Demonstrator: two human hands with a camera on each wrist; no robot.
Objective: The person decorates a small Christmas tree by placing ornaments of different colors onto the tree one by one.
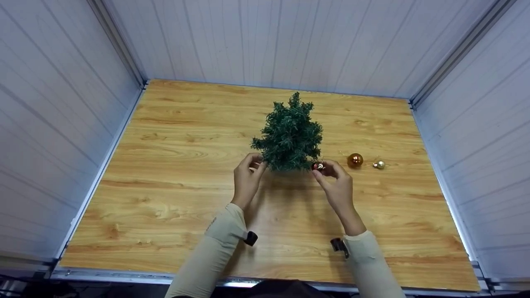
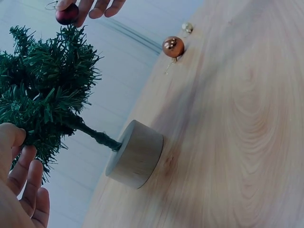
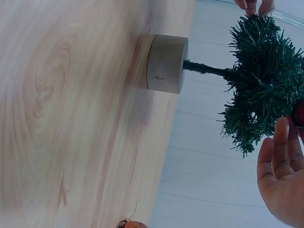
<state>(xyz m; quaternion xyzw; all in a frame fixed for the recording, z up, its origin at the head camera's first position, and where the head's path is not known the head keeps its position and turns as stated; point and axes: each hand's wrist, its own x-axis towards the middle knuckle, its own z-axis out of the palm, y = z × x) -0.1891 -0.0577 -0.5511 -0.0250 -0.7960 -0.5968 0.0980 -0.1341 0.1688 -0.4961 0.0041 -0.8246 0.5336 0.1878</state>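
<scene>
A small green artificial Christmas tree (image 1: 290, 132) stands upright mid-table on a round wooden base (image 2: 137, 156), which the branches hide in the head view. My left hand (image 1: 247, 178) is at the tree's lower left, thumb and fingers pinching the tip of a branch. On the other side, my right hand (image 1: 339, 188) holds a small dark red Christmas bauble (image 1: 317, 166) between thumb and fingers, close beside the lower right branches. A thin loop shows on the bauble (image 2: 67, 14) in the left wrist view. Whether that loop touches a branch I cannot tell.
To the right of my right hand lie a copper-coloured bauble (image 1: 355, 160) and a smaller pale gold bauble (image 1: 379, 164), both on the wooden table (image 1: 186, 165). White panel walls (image 1: 256, 41) enclose the table at the back and both sides.
</scene>
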